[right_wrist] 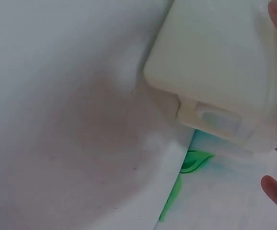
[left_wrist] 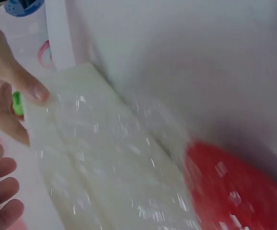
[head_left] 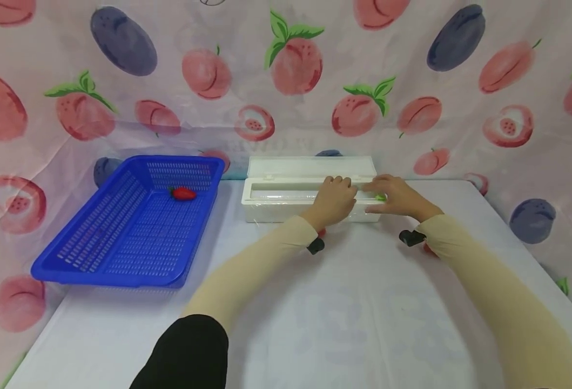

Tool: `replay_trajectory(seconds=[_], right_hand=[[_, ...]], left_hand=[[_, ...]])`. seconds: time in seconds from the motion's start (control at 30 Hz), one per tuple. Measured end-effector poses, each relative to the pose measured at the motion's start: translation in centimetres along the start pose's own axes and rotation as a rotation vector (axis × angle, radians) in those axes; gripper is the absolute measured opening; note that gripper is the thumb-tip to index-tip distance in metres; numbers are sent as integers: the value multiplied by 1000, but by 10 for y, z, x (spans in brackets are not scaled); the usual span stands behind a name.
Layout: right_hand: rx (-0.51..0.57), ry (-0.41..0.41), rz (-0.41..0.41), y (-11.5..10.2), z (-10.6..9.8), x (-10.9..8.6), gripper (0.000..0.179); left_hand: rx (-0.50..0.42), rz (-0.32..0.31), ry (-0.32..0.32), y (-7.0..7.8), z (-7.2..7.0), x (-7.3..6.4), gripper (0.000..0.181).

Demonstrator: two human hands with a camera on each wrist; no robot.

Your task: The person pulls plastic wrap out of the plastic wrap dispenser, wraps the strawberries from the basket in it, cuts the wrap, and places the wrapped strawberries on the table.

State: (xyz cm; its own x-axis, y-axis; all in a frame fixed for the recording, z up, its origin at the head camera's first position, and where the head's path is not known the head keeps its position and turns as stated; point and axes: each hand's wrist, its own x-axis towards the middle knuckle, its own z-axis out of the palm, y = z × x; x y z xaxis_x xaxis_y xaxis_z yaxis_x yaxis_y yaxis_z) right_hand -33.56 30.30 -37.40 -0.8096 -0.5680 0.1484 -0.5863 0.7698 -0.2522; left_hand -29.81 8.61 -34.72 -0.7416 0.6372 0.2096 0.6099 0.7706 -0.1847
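A white cling film dispenser box (head_left: 266, 210) stands at the back of the table with its lid (head_left: 310, 166) raised. Clear film (left_wrist: 95, 129) hangs over its front. My left hand (head_left: 333, 201) is above the box's front rim, fingers bent; nothing shows between them in the left wrist view. At the box's right end is my right hand (head_left: 397, 197), thumb by the front and fingers spread over the top. Between its thumb and fingers shows a green slider (head_left: 380, 198), apart from the fingertips. A red rounded thing (left_wrist: 234, 191) lies before the box, blurred.
A blue perforated basket (head_left: 188, 265) stands at the left with a strawberry (head_left: 184, 193) inside. Another red thing (head_left: 429, 249) lies mostly hidden below my right wrist. A fruit-print sheet (head_left: 305, 119) hangs directly behind the table.
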Motion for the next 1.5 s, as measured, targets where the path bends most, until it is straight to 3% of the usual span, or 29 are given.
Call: replay_trajectory(seconds=[0.2, 0.33, 0.53, 0.67, 0.83, 1.23, 1.5], right_hand=[[-49, 46, -31, 6, 8, -3, 53], [-80, 84, -61, 7, 10, -3, 47], [-119, 113, -109, 11, 12, -3, 54], [-123, 145, -149, 12, 14, -2, 52], [-114, 153, -147, 14, 16, -2, 48], [-122, 106, -94, 11, 15, -3, 51], [-108, 105, -88, 7, 16, -6, 52]], left_hand=[[53, 12, 46, 22, 11, 20, 34], [32, -7, 72, 31, 17, 30, 32], [0, -33, 169, 38, 27, 34, 26], [-34, -62, 194, 40, 33, 37, 26], [-107, -70, 188, 39, 37, 42, 31], [-53, 97, 124, 15, 34, 40, 37], [-61, 86, 76, 12, 37, 35, 37]])
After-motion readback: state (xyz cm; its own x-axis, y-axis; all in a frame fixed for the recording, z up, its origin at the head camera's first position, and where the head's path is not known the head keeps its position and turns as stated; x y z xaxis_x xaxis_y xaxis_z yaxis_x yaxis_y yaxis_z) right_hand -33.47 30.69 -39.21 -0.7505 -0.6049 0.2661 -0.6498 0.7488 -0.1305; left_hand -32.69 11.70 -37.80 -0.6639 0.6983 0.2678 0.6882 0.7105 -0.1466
